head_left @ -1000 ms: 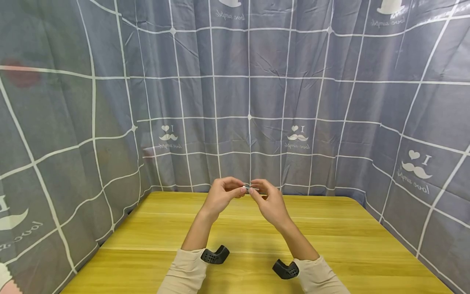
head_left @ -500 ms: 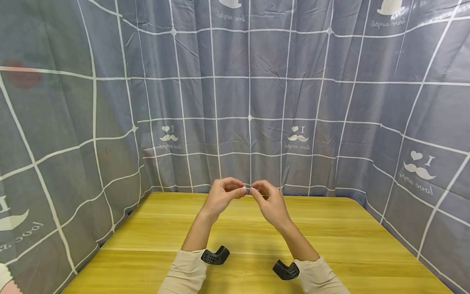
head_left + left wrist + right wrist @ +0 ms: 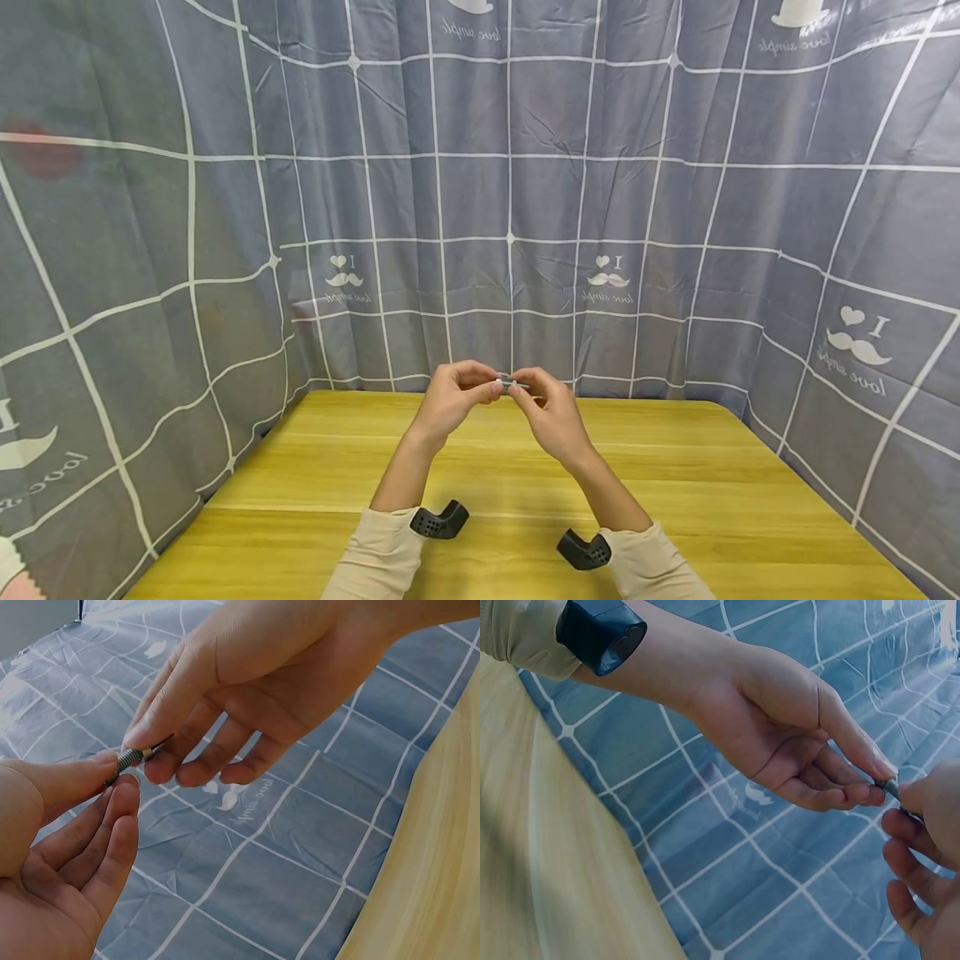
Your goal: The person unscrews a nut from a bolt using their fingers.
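Observation:
Between the fingertips of both hands, a small threaded metal bolt (image 3: 129,759) is held over the far edge of the table. My left hand (image 3: 447,402) pinches one end with thumb and index finger. On the other end, my right hand (image 3: 553,414) pinches with thumb and fingertips, close to a small nut (image 3: 148,753) on the thread. A thin dark end sticks out past the nut in the left wrist view. The right wrist view shows the left thumb at the bolt (image 3: 889,785), with much of it covered by the fingers.
The yellow wood-grain table (image 3: 480,483) lies under both forearms. Grey curtains (image 3: 472,200) with white grid lines hang behind it and along both sides. Black wrist-worn devices (image 3: 440,521) sit at the sleeve ends.
Both arms stay in place. My right thumb and fingertips shift slightly at the bolt; its right end, mostly covered half a second ago, shows again past the fingers.

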Demonstrator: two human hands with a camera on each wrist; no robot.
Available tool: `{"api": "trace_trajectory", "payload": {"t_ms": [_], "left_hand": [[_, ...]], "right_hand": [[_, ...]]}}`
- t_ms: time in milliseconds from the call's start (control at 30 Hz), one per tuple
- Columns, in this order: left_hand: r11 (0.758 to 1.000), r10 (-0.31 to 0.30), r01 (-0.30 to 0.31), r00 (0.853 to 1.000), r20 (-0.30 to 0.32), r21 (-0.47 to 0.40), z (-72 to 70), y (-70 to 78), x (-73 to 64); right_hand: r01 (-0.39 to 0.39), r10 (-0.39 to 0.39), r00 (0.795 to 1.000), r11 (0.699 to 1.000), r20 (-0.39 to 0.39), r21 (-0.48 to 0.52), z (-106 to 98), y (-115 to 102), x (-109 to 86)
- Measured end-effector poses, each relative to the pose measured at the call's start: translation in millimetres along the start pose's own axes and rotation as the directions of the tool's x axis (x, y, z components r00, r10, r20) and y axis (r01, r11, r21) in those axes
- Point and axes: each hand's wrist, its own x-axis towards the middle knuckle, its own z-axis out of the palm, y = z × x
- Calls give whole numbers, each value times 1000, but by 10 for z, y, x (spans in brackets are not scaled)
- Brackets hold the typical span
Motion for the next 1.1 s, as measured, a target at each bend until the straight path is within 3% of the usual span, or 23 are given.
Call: {"api": "trace_trajectory", "payload": {"t_ms": [700, 933, 1100], "left_hand": [[1000, -9, 9, 1000, -8, 0, -9, -4, 4], [1000, -7, 7, 1000, -3, -7, -16, -7, 6], [1000, -4, 4, 1000, 0, -5, -24, 2, 4]], "right_hand": [[3, -3, 1000, 1000, -17, 11, -10, -9, 12], [-34, 34, 999, 999, -9, 10, -11, -32, 5], [-5, 6, 1000, 1000, -29, 30, -9, -35, 14]]}}
